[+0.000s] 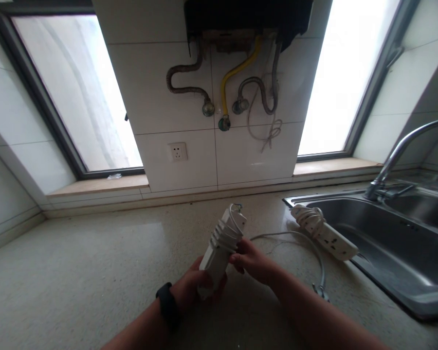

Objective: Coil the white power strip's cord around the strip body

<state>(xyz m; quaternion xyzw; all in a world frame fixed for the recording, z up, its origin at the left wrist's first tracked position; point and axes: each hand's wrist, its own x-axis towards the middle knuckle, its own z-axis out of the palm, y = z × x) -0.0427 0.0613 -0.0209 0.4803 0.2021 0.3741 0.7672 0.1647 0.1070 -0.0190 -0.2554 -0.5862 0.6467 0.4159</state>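
A white power strip [217, 265] is tilted up above the countertop, its far end pointing away from me. Several turns of its white cord [224, 236] are wound around the upper half. My left hand [204, 284], with a black band on the wrist, is closed around the strip's lower end. At the strip's right edge, my right hand [253, 261] has its fingers pinched by the wound cord; the exact grip is partly hidden. From behind that hand a loose length of cord curves right over the counter to a plug [321, 291], partly covered by my right forearm.
A second white power strip [336, 240], cord wrapped around one end, rests on the rim of the steel sink [397, 243] at right. A faucet [390, 160] rises behind it. A wall socket [177, 151] and pipes under a black appliance [248, 19] are ahead.
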